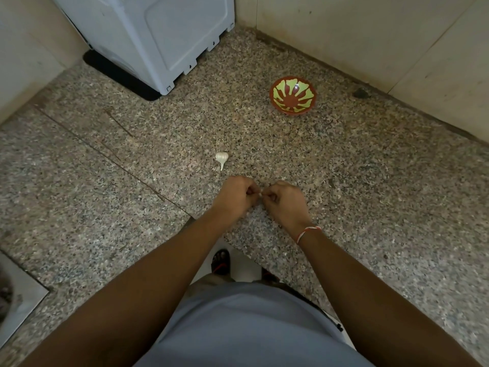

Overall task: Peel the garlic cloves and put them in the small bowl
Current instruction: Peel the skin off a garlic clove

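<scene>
My left hand (236,197) and my right hand (284,202) meet over the granite counter (370,181) near its front edge, fingers curled. Between their fingertips they pinch a small pale garlic clove (260,194), mostly hidden by the fingers. A white garlic bulb (221,158) with its stem pointing toward me lies on the counter just beyond my left hand. The small bowl (292,96), red-brown with a green petal pattern, stands farther back to the right and looks to hold nothing.
A white appliance (158,35) on a black mat stands at the back left corner. Tiled walls (370,27) close the counter at the back and right. A steel sink edge (18,300) shows at the lower left.
</scene>
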